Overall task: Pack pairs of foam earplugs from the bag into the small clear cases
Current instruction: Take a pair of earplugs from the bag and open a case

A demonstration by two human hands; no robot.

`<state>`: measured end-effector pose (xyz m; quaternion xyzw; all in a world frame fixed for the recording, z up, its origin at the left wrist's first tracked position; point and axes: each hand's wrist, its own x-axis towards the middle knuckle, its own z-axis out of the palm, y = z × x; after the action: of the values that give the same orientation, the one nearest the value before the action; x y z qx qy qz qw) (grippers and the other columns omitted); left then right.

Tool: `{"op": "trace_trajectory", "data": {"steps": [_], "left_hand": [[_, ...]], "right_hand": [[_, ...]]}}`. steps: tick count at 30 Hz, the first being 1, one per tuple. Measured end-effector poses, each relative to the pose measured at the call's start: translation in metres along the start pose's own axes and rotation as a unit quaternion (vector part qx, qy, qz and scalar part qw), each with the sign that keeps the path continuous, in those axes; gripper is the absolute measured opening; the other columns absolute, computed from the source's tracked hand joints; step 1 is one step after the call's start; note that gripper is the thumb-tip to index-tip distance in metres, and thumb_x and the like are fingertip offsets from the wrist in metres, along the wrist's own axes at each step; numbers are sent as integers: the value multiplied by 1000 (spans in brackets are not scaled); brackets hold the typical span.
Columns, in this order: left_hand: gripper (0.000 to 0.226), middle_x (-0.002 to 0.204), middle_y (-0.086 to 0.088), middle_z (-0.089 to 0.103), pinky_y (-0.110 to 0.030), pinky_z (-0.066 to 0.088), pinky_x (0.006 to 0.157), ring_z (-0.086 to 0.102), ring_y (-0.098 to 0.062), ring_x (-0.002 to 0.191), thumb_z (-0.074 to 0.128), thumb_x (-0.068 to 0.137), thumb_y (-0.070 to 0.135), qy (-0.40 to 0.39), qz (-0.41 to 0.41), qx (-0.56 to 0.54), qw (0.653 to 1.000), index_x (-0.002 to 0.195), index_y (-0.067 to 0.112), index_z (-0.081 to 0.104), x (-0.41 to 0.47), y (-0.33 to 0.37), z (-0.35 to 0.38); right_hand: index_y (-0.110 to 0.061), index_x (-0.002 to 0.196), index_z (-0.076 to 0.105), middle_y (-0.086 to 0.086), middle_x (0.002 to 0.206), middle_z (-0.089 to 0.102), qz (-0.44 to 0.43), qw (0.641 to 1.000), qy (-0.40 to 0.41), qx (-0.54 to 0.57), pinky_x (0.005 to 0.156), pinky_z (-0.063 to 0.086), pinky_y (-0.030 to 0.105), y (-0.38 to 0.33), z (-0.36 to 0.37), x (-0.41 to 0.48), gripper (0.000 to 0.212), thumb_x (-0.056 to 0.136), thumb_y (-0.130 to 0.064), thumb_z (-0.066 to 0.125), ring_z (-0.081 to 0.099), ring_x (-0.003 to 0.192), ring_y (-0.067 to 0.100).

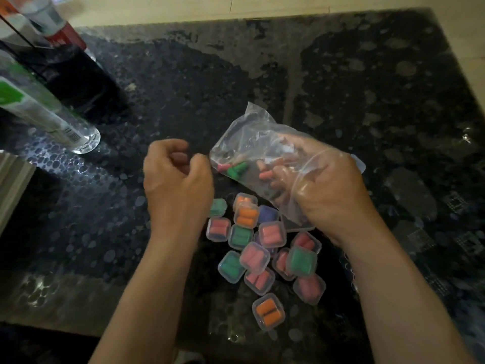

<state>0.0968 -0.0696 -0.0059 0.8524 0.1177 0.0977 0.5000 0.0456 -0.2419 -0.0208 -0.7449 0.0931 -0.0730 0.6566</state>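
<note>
Cases (268,311); right hand (333,190) in bag (249,132), left hand (175,179) curled, grips unclear; bottle label (39,109) blurred

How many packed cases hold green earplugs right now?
4 green cases: one at the top left of the pile, one just below it, one at the lower left, one on the right. More may lie hidden underneath.

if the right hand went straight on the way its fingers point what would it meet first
The right hand, inside the clear bag, would probably meet the loose pink earplug first, then the green earplugs; depth through plastic is unclear.
</note>
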Motion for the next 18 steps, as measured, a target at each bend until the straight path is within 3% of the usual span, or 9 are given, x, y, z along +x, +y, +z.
{"op": "trace_trajectory", "data": {"steps": [2, 5, 10, 13, 16, 18], "left_hand": [[30, 105, 3, 64, -27, 54, 71, 61, -2, 78, 64, 91, 26, -30, -117, -63, 991, 120, 19, 59, 9, -6, -2], [57, 121, -9, 67, -34, 59, 88, 69, -17, 105, 67, 78, 38, -98, -207, -173, 958, 129, 12, 59, 15, -8, -3], [31, 114, -17, 75, -36, 59, 95, 74, -26, 105, 64, 97, 18, -148, -227, -240, 932, 124, 2, 63, 12, -2, -2], [28, 109, -21, 76, -34, 62, 84, 75, -31, 102, 62, 99, 11, -179, -248, -306, 902, 122, -5, 63, 9, 3, -4], [31, 112, -27, 73, -43, 63, 83, 74, -38, 103, 60, 99, 8, -211, -280, -344, 871, 125, -10, 60, 7, 6, -5], [30, 108, -28, 73, -47, 64, 82, 75, -38, 96, 58, 99, 4, -227, -286, -359, 859, 125, -11, 58, 4, 8, -3]], "right_hand": [[-32, 124, 70, -3, 104, 78, -5, 1000, -5, 0, 87, 61, 48, -1, -2, 1, 44, 92, -2, 67, 76, 94, 16], [-35, 119, 71, -2, 98, 79, -1, 999, -37, 31, 73, 60, 34, -8, -4, -1, 44, 95, 1, 64, 75, 83, 11], [-35, 101, 71, -10, 74, 74, 18, 994, -20, 105, 50, 51, 17, -19, -3, -4, 44, 94, 7, 63, 68, 59, 8], [-31, 99, 71, -7, 73, 73, 30, 993, -20, 110, 46, 51, 21, -24, -2, -6, 38, 95, 6, 62, 66, 57, 11], [-26, 98, 72, -4, 75, 75, 25, 996, -21, 83, 44, 54, 27, -23, -4, -7, 31, 95, 4, 63, 68, 58, 14], [-22, 97, 72, -5, 77, 75, 23, 997, -23, 71, 45, 53, 23, -22, -5, -7, 29, 95, 5, 63, 68, 58, 11]]}}
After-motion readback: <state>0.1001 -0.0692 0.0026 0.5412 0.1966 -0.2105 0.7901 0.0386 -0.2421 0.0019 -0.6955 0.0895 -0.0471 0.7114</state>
